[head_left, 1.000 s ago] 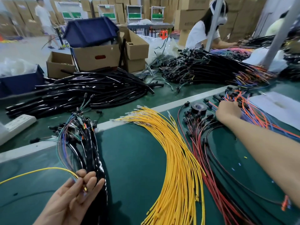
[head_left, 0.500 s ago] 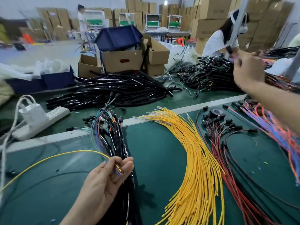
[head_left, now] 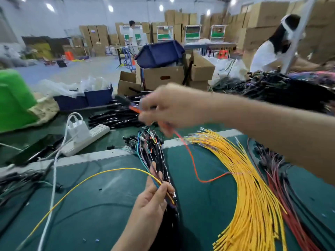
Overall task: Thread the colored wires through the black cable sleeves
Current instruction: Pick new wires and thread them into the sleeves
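- Since the earlier frame, our right hand (head_left: pixel 168 107) has swung from high beyond the yellow wire fan (head_left: pixel 250 187) to the fan's left. It trails an orange wire (head_left: pixel 192 160) whose slack loops back to the fan's near edge.
- The right hand is motion-blurred. Its fingers look closed on the orange wire's leading end, which we judge is headed for a sleeve mouth.
- Left of the fan, our left hand (head_left: pixel 150 201) pinches a single yellow wire (head_left: pixel 101 175) against the sleeved bundle (head_left: pixel 159 160), likely to keep the ends lined up for threading.
- Loose black sleeves (head_left: pixel 116 116) lie beyond the fan's tips and to their left, past the pale strip (head_left: pixel 94 157).
- Open green tabletop (head_left: pixel 101 214) lies left of the fan. Red and black wires (head_left: pixel 279 187) crowd its right, and we think the orange slack could snag on the fan.
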`<state>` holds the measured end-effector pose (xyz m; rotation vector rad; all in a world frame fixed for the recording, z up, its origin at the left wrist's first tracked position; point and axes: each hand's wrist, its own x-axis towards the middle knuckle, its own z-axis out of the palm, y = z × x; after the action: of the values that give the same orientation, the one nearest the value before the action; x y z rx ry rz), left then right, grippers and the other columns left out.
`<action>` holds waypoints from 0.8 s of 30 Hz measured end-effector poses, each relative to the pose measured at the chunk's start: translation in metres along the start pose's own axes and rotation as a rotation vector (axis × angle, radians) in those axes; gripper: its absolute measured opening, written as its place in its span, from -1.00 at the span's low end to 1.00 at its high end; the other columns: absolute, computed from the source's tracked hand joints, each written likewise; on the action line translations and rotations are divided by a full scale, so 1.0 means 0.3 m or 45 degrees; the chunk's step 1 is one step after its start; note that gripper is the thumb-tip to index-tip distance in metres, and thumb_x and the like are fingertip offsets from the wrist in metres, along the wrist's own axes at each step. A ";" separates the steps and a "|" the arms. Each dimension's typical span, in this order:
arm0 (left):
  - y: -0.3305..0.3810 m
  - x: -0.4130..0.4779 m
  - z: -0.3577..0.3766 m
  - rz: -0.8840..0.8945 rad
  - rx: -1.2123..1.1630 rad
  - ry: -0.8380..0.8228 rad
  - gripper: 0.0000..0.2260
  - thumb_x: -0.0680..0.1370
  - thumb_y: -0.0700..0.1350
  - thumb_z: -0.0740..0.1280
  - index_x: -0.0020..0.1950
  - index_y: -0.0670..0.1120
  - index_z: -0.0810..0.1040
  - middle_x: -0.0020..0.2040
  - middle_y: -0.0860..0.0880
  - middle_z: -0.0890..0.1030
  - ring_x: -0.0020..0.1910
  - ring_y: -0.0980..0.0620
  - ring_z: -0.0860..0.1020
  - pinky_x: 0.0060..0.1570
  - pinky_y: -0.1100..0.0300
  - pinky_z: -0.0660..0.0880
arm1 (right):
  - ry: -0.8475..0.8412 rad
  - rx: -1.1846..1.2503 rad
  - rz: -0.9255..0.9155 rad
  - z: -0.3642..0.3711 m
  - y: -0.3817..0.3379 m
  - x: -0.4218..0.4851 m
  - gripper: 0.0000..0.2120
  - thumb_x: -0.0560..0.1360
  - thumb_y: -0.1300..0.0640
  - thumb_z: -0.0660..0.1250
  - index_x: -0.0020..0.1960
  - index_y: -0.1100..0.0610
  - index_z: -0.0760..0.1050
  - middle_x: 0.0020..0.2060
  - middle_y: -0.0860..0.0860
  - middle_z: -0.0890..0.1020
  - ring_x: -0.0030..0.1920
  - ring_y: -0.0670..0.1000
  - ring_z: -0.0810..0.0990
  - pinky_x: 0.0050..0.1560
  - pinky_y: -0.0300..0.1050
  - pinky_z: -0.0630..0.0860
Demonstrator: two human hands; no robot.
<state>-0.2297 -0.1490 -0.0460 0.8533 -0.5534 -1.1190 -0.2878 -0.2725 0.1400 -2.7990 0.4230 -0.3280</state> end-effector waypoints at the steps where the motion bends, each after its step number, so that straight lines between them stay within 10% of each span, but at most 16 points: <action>1: 0.000 -0.001 0.002 0.002 0.005 -0.029 -0.75 0.33 -0.04 0.49 -0.36 -0.23 0.64 0.35 -0.02 0.47 0.05 0.26 0.53 -0.24 0.31 0.50 | -0.065 0.066 0.023 0.045 -0.016 0.022 -0.80 0.58 0.07 0.27 -0.22 0.05 0.47 -0.51 -0.02 0.60 -0.55 -0.16 0.54 -0.49 -0.35 0.43; 4: -0.006 0.011 0.001 -0.025 -0.018 -0.049 -0.79 0.40 -0.20 0.26 -0.33 -0.25 0.65 0.11 0.06 0.66 0.18 0.15 0.52 0.03 0.19 0.50 | -0.198 0.336 0.063 0.216 -0.039 0.073 -0.94 0.52 0.18 0.36 -0.13 0.13 0.53 -0.40 0.03 0.63 -0.54 -0.16 0.47 -0.46 -0.42 0.39; 9: 0.024 0.011 0.002 -0.133 -0.243 0.086 -0.87 0.32 -0.15 0.55 -0.37 -0.18 0.68 -0.24 -0.11 0.69 -0.22 -0.06 0.68 -0.25 0.08 0.61 | -0.152 0.459 0.128 0.362 0.004 0.086 -0.92 0.45 0.21 0.42 -0.06 0.18 0.59 -0.32 0.06 0.70 -0.50 -0.25 0.43 -0.38 -0.41 0.38; 17: 0.033 0.013 -0.010 -0.146 -0.252 0.128 -0.75 0.43 -0.24 0.25 -0.40 -0.21 0.63 -0.10 -0.08 0.70 -0.28 0.00 0.66 -0.33 0.18 0.58 | 0.336 0.811 0.381 0.375 0.069 -0.033 -0.80 0.42 0.20 0.47 -0.26 0.14 0.45 -0.51 -0.01 0.52 -0.49 -0.07 0.44 -0.39 -0.20 0.48; 20: 0.040 0.017 -0.021 -0.122 -0.297 0.124 -0.79 0.19 -0.06 0.58 -0.37 -0.16 0.65 -0.06 -0.07 0.69 -0.28 0.04 0.65 -0.36 0.22 0.57 | 0.198 0.847 0.498 0.389 0.087 -0.102 -0.87 0.47 0.25 0.41 -0.20 0.24 0.48 -0.35 0.18 0.63 -0.47 0.02 0.49 -0.47 -0.17 0.47; 24: 0.029 0.029 -0.041 -0.137 -0.397 0.141 -0.87 0.33 -0.10 0.42 -0.29 -0.15 0.69 0.06 -0.07 0.67 -0.36 0.12 0.61 -0.34 0.30 0.56 | 0.019 0.861 0.544 0.424 0.082 -0.178 -0.87 0.50 0.21 0.38 -0.17 0.24 0.48 -0.37 0.10 0.63 -0.52 -0.04 0.45 -0.52 -0.28 0.38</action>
<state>-0.2125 -0.1518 -0.0462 0.6740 -0.2346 -1.2099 -0.3102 -0.2464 0.0041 -1.9935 0.7350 -0.3181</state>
